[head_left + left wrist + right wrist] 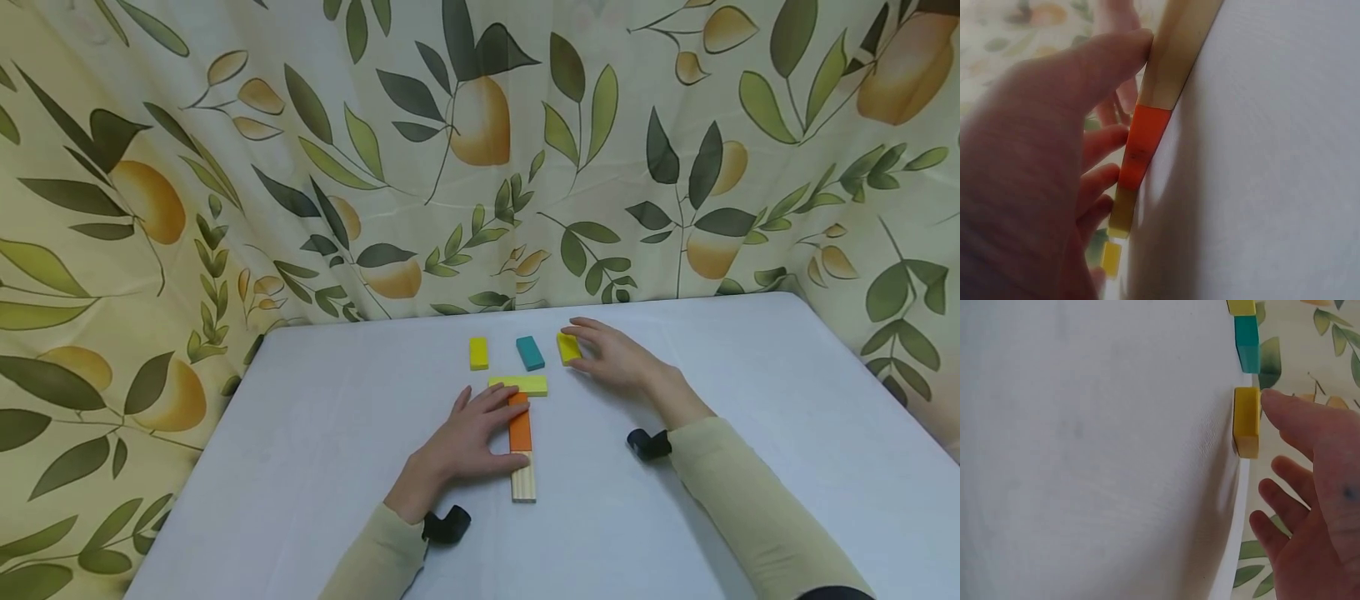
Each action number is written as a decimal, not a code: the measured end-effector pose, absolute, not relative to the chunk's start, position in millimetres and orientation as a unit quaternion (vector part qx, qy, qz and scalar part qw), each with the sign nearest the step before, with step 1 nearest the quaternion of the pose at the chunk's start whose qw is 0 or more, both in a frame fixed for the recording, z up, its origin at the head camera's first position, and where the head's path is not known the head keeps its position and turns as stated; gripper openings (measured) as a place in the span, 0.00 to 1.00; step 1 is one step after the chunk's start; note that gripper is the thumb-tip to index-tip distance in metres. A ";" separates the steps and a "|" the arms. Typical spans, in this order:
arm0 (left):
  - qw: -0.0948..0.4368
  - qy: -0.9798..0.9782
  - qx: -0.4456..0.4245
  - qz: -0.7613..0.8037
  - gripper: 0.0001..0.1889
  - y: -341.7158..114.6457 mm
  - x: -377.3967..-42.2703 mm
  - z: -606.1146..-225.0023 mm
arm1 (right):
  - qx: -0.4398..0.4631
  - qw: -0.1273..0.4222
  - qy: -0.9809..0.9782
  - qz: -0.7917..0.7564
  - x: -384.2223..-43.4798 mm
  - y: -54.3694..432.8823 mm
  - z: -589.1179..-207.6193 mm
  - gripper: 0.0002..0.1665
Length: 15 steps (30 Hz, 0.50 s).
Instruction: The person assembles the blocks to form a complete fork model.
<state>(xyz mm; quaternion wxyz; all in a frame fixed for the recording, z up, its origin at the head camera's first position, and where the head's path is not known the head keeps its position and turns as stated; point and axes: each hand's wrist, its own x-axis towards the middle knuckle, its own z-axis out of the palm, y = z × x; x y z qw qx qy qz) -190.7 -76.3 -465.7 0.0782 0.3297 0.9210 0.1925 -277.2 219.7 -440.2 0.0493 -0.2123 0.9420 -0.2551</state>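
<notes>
In the head view, my left hand lies over a column of blocks, fingers spread. Its fingertips are at the orange block and the yellow-green block laid crosswise at the top. The thumb touches the plain wooden block at the bottom; the left wrist view shows the thumb tip against this wood. My right hand reaches around a yellow block at the back of the table. In the right wrist view its thumb is beside that yellow block, and the fingers are loosely extended.
Left of the right hand's block stand a teal block and another yellow block, in a row. A white cloth covers the table. Behind hangs a leaf-and-fruit patterned curtain, close to the table's back edge.
</notes>
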 end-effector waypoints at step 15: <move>0.075 0.916 0.338 0.204 0.40 -78.1 -190.0 -464.9 | -0.216 0.062 0.940 -0.258 -282.2 223.3 -442.6 0.32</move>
